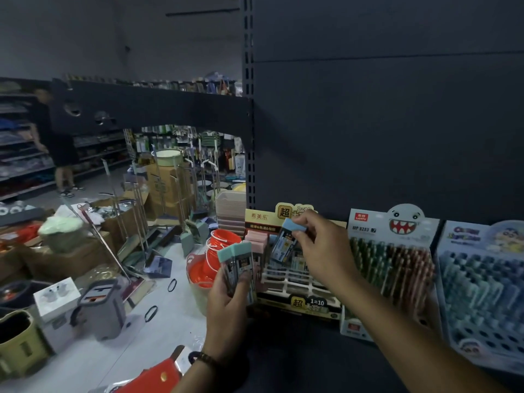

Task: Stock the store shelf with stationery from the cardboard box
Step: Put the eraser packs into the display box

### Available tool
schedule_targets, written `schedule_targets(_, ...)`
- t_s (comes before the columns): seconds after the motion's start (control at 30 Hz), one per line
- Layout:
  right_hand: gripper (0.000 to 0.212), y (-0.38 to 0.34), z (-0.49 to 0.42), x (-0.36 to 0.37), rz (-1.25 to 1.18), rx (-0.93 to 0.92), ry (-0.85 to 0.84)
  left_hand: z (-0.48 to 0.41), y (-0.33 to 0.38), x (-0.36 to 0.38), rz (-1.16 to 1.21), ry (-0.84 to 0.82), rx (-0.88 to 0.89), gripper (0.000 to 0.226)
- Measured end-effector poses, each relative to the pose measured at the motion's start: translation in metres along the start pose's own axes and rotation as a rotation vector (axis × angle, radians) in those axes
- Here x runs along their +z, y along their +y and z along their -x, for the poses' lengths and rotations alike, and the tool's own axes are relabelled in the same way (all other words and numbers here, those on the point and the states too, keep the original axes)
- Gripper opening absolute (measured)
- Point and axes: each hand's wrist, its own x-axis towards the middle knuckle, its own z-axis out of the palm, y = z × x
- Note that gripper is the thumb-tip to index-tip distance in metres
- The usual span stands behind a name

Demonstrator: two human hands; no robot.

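Right hand (320,245) pinches blue-capped pack (287,239) over display tray (297,282), left hand (226,304) grips teal-capped spares (238,262); best seated upright in an empty slot.

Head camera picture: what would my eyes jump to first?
The two hands in the middle: the right hand pinches a blue-capped pack over the display box on the shelf, while the left hand grips teal-capped packs just left of it. Next, the grinning ghost on the pen box to the right, and the orange buckets on the floor to the left.
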Motion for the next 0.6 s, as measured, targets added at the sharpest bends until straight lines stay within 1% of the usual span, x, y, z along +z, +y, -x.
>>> schedule_targets(0.1, 0.016, 0.005, 0.001, 0.007, 0.014, -0.006, -0.015, 0.000, -0.002, 0.001, -0.037, -0.016, 0.024, 0.024)
schedule_targets(0.27, 0.015, 0.005, -0.003, 0.006, 0.053, -0.002, -0.052, 0.000, -0.002, 0.002, -0.040, -0.033, 0.014, 0.026)
schedule_targets(0.4, 0.014, 0.001, -0.003, 0.007, 0.099, -0.011, -0.124, 0.000, -0.002, 0.002, -0.046, -0.042, 0.010, 0.026)
schedule_targets(0.6, 0.025, 0.001, -0.005, 0.015, 0.207, -0.070, -0.103, 0.003, 0.001, 0.003, 0.036, -0.053, 0.000, 0.026)
